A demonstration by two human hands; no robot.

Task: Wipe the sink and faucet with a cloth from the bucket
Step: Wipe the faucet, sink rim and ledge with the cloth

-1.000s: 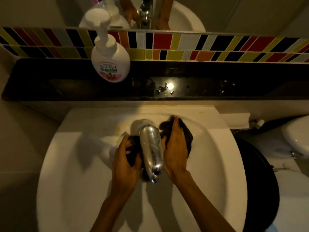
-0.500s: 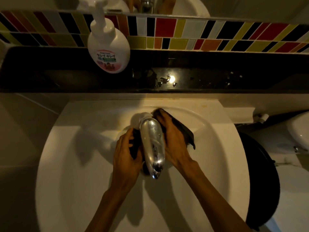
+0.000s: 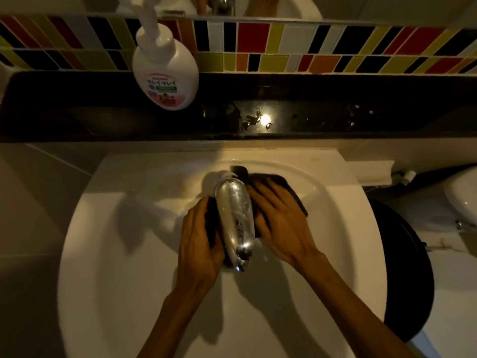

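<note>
There is a single view, from a wide-angle camera worn on the person's head, looking steeply down and slightly forward from close above the sink, which fills the lower two thirds of the frame. The faucet sits near the centre, seen almost end-on from above. The forearms enter from the bottom edge. The black ledge and tiled strip cross the top, bowed by the lens, with a sliver of mirror along the upper edge.

Ledge: the black ledge runs left to right beyond my sink, glossy, under the coloured tile strip.
On it, far left: a white soap pump bottle, standing upright.
Middle: small water drops catching light.
</note>
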